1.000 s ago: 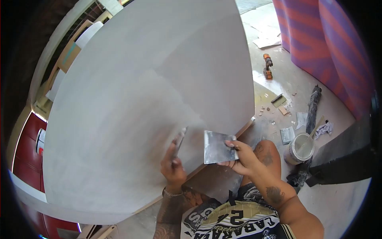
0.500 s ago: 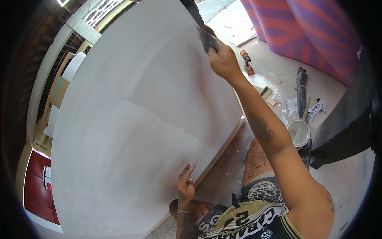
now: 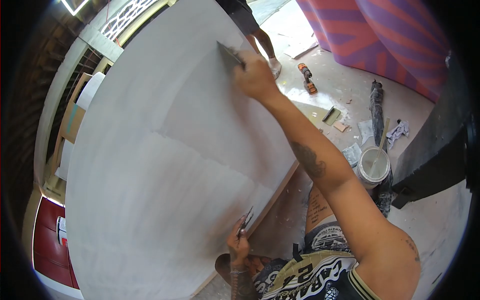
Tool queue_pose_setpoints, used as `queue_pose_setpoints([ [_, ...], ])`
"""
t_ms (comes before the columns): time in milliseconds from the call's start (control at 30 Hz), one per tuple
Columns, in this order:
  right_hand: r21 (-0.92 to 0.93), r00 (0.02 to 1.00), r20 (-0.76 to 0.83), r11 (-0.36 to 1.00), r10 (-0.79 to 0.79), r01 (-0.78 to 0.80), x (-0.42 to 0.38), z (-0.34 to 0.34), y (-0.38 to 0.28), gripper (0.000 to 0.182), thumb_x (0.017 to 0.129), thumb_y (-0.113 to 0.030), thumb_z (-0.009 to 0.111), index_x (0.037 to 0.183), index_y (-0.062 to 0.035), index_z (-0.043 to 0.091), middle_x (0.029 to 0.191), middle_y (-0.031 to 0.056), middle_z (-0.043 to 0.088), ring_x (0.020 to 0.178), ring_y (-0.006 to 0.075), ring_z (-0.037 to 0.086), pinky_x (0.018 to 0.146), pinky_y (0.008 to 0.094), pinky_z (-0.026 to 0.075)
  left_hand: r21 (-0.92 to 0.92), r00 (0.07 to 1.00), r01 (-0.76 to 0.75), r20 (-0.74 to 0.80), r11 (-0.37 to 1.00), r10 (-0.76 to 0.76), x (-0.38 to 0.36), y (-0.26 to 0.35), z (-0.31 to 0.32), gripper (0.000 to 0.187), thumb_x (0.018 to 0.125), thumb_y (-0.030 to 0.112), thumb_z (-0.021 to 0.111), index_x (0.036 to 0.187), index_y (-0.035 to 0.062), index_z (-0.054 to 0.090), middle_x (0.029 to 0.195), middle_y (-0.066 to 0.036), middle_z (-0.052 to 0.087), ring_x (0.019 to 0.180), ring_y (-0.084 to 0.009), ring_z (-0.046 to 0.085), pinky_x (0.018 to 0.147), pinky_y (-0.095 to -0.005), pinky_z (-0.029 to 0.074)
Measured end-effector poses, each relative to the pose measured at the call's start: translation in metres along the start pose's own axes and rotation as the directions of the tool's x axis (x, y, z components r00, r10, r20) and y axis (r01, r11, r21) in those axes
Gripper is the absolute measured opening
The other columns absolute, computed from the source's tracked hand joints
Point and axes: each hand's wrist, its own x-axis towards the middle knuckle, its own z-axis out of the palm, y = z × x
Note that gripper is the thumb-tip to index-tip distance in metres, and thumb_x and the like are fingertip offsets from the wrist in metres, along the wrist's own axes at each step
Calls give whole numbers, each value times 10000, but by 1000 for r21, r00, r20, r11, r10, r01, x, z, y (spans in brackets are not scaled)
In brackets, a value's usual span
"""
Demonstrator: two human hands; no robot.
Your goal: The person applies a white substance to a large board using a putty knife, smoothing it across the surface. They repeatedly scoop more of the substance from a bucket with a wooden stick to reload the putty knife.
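Note:
A large grey-white coated panel [image 3: 165,150] leans in front of me and fills most of the view. My right hand [image 3: 256,77] reaches far up it and grips a wide metal putty knife [image 3: 229,56], whose blade presses against the panel's upper part. My left hand [image 3: 239,243] stays low by the panel's bottom edge and holds a small narrow scraper [image 3: 246,219] upright, close to the surface.
On the dusty floor at the right stand a white bucket [image 3: 375,166] with a stick in it, a rag [image 3: 398,132], a dark roll [image 3: 377,107], a trowel [image 3: 331,116] and an orange drill [image 3: 306,77]. Another person's legs [image 3: 265,42] show behind the panel. Purple-striped columns [image 3: 380,35] rise beyond.
My right hand rose from low by the left hand to the panel's top edge, then slid left along the surface with the putty knife. The left hand dropped lower.

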Motion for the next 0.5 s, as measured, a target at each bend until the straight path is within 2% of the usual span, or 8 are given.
queue_pose_setpoints([
  [67,78,992,-57,991,110,-106,12,-15,8,422,811,-94,538,1207,15,633,1112,244,649,1086,390,592,962,432,466,-6,1000,-11,4,1000,11,1,2,2,337,958,52,477,1261,-20,607,1231,-166,664,1151,-229,620,997,-322,446],
  [100,32,986,-99,991,132,-130,19,-13,18,381,817,-92,511,1147,17,668,1025,245,672,1054,388,611,922,436,484,-10,1000,-26,5,1000,26,1,3,3,336,959,56,478,1260,-20,608,1225,-166,667,1145,-230,623,998,-324,447],
  [200,43,991,-73,993,109,-106,31,-3,25,390,822,-103,511,1162,25,652,1064,246,664,1066,385,605,944,436,474,-12,999,-38,8,999,38,3,-3,3,335,960,68,482,1258,-18,609,1205,-166,677,1128,-237,633,1000,-330,449],
  [233,-6,991,-137,1000,2,-3,30,5,23,388,816,-102,526,1162,31,644,1073,246,661,1068,387,604,961,424,468,-11,999,-31,10,999,31,2,-6,3,336,960,72,483,1257,-18,609,1198,-166,680,1123,-240,637,1000,-332,449],
  [333,-114,997,-66,993,-36,28,18,8,12,451,803,-71,520,1237,16,604,1201,248,622,1156,397,578,1013,414,445,-16,999,-39,8,999,39,0,-7,4,328,969,104,503,1252,-19,612,1190,-169,682,1114,-235,639,981,-332,459],
  [467,49,998,18,997,66,-67,22,-11,13,437,811,-65,523,1233,13,607,1189,256,612,1195,386,545,1017,433,434,0,1000,13,18,1000,-13,-3,-11,4,330,986,155,519,1251,-16,614,1166,-168,689,1068,-211,642,944,-322,469],
  [500,5,999,-23,999,35,-35,26,-5,18,433,815,-74,533,1233,16,603,1195,244,611,1171,387,552,1013,439,433,3,999,33,18,999,-33,-4,-7,3,333,990,168,522,1252,-14,615,1157,-162,692,1030,-199,647,920,-312,476],
])
